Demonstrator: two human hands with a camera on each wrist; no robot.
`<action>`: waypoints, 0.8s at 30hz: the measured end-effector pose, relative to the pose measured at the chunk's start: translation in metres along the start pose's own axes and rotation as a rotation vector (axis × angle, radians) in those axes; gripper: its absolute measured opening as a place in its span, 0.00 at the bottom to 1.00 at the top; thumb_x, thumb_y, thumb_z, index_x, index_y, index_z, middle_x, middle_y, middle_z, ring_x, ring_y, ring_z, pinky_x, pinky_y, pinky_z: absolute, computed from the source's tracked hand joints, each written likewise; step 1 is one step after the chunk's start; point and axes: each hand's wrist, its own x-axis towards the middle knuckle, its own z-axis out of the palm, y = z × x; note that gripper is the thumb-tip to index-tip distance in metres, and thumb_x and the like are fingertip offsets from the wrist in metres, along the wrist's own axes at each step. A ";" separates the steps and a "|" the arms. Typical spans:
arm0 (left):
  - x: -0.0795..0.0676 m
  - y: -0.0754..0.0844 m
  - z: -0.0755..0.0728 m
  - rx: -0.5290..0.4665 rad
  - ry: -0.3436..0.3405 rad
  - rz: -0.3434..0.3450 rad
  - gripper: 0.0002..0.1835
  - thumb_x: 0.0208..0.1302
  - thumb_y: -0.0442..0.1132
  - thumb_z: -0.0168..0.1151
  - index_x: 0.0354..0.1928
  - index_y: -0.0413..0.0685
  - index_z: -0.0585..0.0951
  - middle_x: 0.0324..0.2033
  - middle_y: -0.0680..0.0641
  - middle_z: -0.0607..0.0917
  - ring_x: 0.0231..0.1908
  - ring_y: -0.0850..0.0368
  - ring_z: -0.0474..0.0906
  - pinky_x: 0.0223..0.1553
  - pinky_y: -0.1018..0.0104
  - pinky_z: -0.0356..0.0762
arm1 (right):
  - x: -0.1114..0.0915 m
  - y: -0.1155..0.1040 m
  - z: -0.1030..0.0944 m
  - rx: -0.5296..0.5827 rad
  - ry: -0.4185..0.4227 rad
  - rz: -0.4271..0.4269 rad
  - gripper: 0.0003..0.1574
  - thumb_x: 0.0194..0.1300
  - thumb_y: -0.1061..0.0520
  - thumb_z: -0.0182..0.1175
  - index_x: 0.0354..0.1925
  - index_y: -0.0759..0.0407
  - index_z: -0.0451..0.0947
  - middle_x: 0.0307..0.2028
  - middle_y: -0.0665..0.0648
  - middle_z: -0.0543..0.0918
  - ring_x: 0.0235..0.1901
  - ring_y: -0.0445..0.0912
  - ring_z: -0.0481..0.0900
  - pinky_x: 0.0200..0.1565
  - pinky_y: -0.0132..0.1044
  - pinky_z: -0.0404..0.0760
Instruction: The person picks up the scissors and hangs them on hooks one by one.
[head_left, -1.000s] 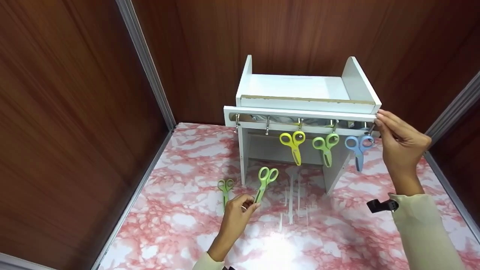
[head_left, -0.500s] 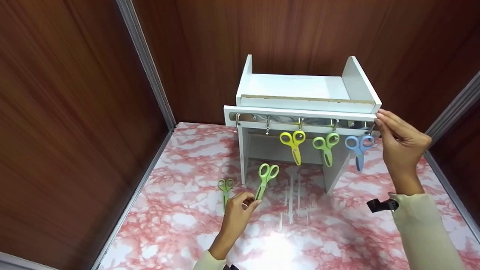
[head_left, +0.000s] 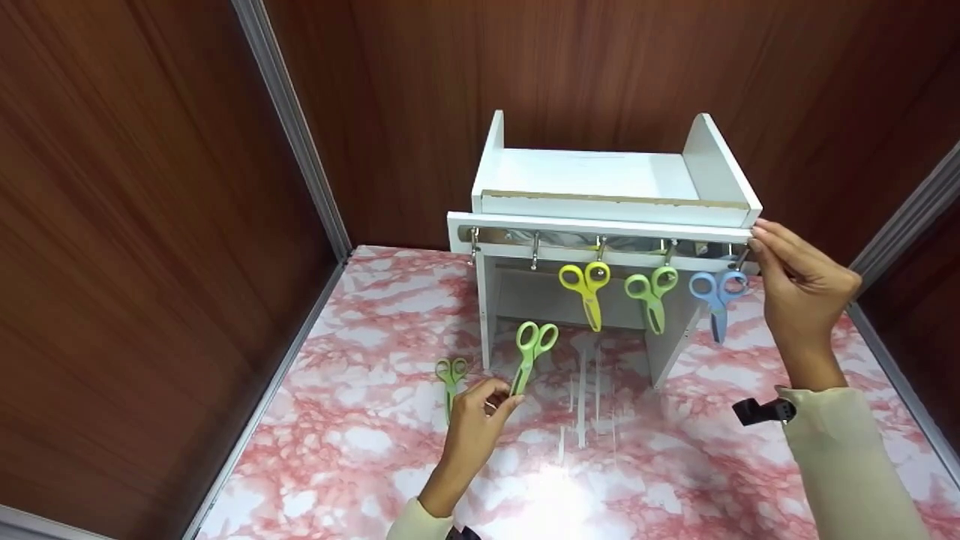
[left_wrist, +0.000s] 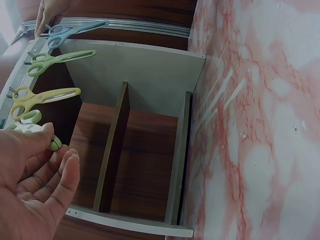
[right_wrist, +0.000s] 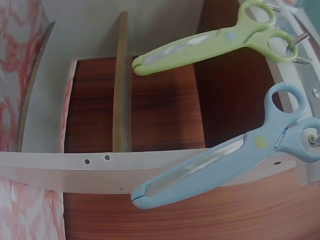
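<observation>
In the head view my left hand (head_left: 474, 427) pinches a pair of green scissors (head_left: 526, 364) by the blade end, handles up, below and in front of a white hook rail (head_left: 600, 223). The wrist view shows their blade tip (left_wrist: 55, 144) between thumb and fingers. My right hand (head_left: 814, 296) holds the rail's right end with thumb and fingertips. Yellow scissors (head_left: 590, 304), another green pair (head_left: 655, 307) and blue scissors (head_left: 718, 311) hang by one handle loop each, points down, on the hooks toward the right.
Two bare hooks, a left one (head_left: 473, 246) and one beside it (head_left: 535, 251), are on the rail. Behind it stands a white shelf unit (head_left: 486, 315). A further pair of green scissors (head_left: 451, 379) lies on the marbled table (head_left: 360, 480), left of the shelf. Brown panels (head_left: 420, 97) surround everything.
My left hand has lifted the green scissors a little, their handles rising toward the rail. The right hand and the hanging scissors stay nearly where they were.
</observation>
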 end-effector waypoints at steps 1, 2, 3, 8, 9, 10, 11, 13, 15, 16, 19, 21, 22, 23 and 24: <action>0.000 0.001 0.000 -0.004 0.004 0.000 0.06 0.64 0.43 0.70 0.34 0.50 0.84 0.29 0.56 0.85 0.29 0.64 0.82 0.30 0.68 0.83 | 0.000 0.000 0.000 0.002 -0.001 -0.001 0.08 0.54 0.78 0.70 0.35 0.74 0.88 0.40 0.68 0.88 0.43 0.53 0.89 0.48 0.30 0.85; 0.001 0.001 0.000 -0.007 0.007 0.000 0.07 0.64 0.44 0.70 0.34 0.50 0.84 0.29 0.56 0.85 0.29 0.64 0.82 0.30 0.68 0.84 | 0.000 0.000 0.001 0.005 -0.001 -0.003 0.08 0.54 0.78 0.70 0.35 0.74 0.88 0.40 0.68 0.88 0.43 0.53 0.89 0.48 0.31 0.85; 0.001 0.002 -0.001 -0.009 0.008 0.000 0.07 0.64 0.44 0.70 0.34 0.50 0.84 0.29 0.56 0.85 0.29 0.64 0.82 0.30 0.68 0.84 | 0.000 0.001 0.001 0.009 0.000 -0.004 0.08 0.54 0.79 0.70 0.35 0.74 0.88 0.40 0.68 0.88 0.43 0.53 0.89 0.48 0.31 0.85; 0.002 0.004 -0.001 -0.012 0.014 0.005 0.06 0.64 0.42 0.71 0.34 0.50 0.84 0.29 0.56 0.85 0.29 0.61 0.82 0.30 0.66 0.84 | -0.001 0.001 0.001 0.012 0.000 -0.006 0.08 0.54 0.79 0.70 0.34 0.74 0.88 0.40 0.68 0.88 0.43 0.53 0.89 0.49 0.31 0.85; 0.002 0.004 -0.001 -0.012 0.015 0.006 0.05 0.64 0.41 0.71 0.34 0.50 0.84 0.29 0.56 0.85 0.29 0.61 0.82 0.30 0.66 0.84 | -0.001 0.001 0.001 0.008 0.001 -0.006 0.08 0.54 0.79 0.70 0.34 0.74 0.88 0.40 0.68 0.88 0.44 0.53 0.89 0.49 0.31 0.85; 0.003 0.005 -0.002 -0.012 0.015 0.007 0.05 0.64 0.41 0.71 0.34 0.50 0.84 0.29 0.56 0.85 0.29 0.60 0.83 0.30 0.67 0.84 | -0.001 0.001 0.000 0.005 0.001 -0.006 0.08 0.54 0.79 0.70 0.34 0.74 0.88 0.40 0.68 0.88 0.44 0.53 0.89 0.49 0.31 0.85; 0.003 0.005 -0.002 -0.014 0.018 0.009 0.05 0.64 0.40 0.71 0.34 0.50 0.84 0.29 0.56 0.85 0.29 0.60 0.83 0.30 0.67 0.84 | -0.001 0.001 0.000 0.003 0.001 -0.006 0.08 0.54 0.79 0.70 0.34 0.74 0.88 0.40 0.68 0.88 0.44 0.53 0.89 0.49 0.31 0.85; 0.004 0.006 -0.002 -0.017 0.025 0.013 0.04 0.64 0.39 0.71 0.34 0.50 0.84 0.29 0.55 0.85 0.29 0.59 0.83 0.30 0.67 0.84 | -0.001 0.001 0.000 0.002 0.000 -0.005 0.08 0.54 0.78 0.70 0.34 0.74 0.88 0.40 0.68 0.88 0.44 0.53 0.89 0.49 0.31 0.85; 0.004 0.006 -0.002 -0.016 0.032 0.016 0.04 0.64 0.40 0.71 0.34 0.50 0.84 0.29 0.55 0.85 0.29 0.59 0.83 0.30 0.66 0.85 | -0.001 0.001 0.001 0.003 0.000 -0.005 0.08 0.54 0.78 0.70 0.34 0.74 0.88 0.40 0.68 0.88 0.43 0.52 0.89 0.48 0.31 0.85; 0.004 0.006 -0.002 -0.017 0.035 0.017 0.04 0.64 0.40 0.71 0.34 0.50 0.84 0.29 0.55 0.85 0.29 0.59 0.83 0.30 0.65 0.85 | -0.001 0.001 0.001 0.003 0.000 -0.005 0.08 0.54 0.78 0.70 0.34 0.74 0.88 0.40 0.68 0.88 0.43 0.52 0.89 0.48 0.31 0.85; 0.004 0.007 -0.002 -0.017 0.039 0.018 0.04 0.64 0.40 0.71 0.34 0.50 0.84 0.29 0.56 0.85 0.29 0.61 0.83 0.30 0.64 0.85 | -0.001 0.001 0.000 0.003 0.000 -0.007 0.08 0.54 0.79 0.70 0.35 0.74 0.88 0.40 0.68 0.88 0.43 0.52 0.89 0.48 0.31 0.85; 0.004 0.007 -0.002 -0.016 0.039 0.021 0.04 0.64 0.40 0.71 0.34 0.51 0.84 0.30 0.56 0.86 0.29 0.61 0.83 0.30 0.65 0.85 | -0.001 0.001 0.000 0.000 0.000 -0.007 0.08 0.54 0.78 0.70 0.35 0.74 0.88 0.40 0.68 0.88 0.43 0.52 0.89 0.48 0.30 0.85; 0.004 0.007 -0.002 -0.016 0.039 0.024 0.04 0.64 0.40 0.71 0.35 0.51 0.84 0.30 0.56 0.86 0.29 0.61 0.83 0.31 0.65 0.85 | -0.001 0.001 0.000 -0.001 0.000 -0.006 0.08 0.54 0.78 0.70 0.35 0.74 0.88 0.40 0.68 0.88 0.43 0.52 0.89 0.48 0.30 0.85; 0.004 0.007 -0.002 -0.016 0.041 0.027 0.04 0.64 0.40 0.71 0.35 0.51 0.84 0.30 0.56 0.86 0.29 0.62 0.83 0.31 0.64 0.85 | -0.001 0.001 0.000 -0.002 0.001 -0.005 0.08 0.54 0.78 0.70 0.35 0.74 0.88 0.40 0.68 0.88 0.43 0.52 0.89 0.48 0.30 0.85; 0.004 0.008 -0.002 -0.017 0.042 0.033 0.04 0.65 0.40 0.71 0.35 0.51 0.84 0.30 0.56 0.86 0.29 0.61 0.83 0.31 0.64 0.86 | -0.001 0.001 0.000 -0.004 0.002 -0.003 0.08 0.54 0.78 0.70 0.35 0.74 0.88 0.40 0.68 0.88 0.43 0.52 0.89 0.48 0.30 0.85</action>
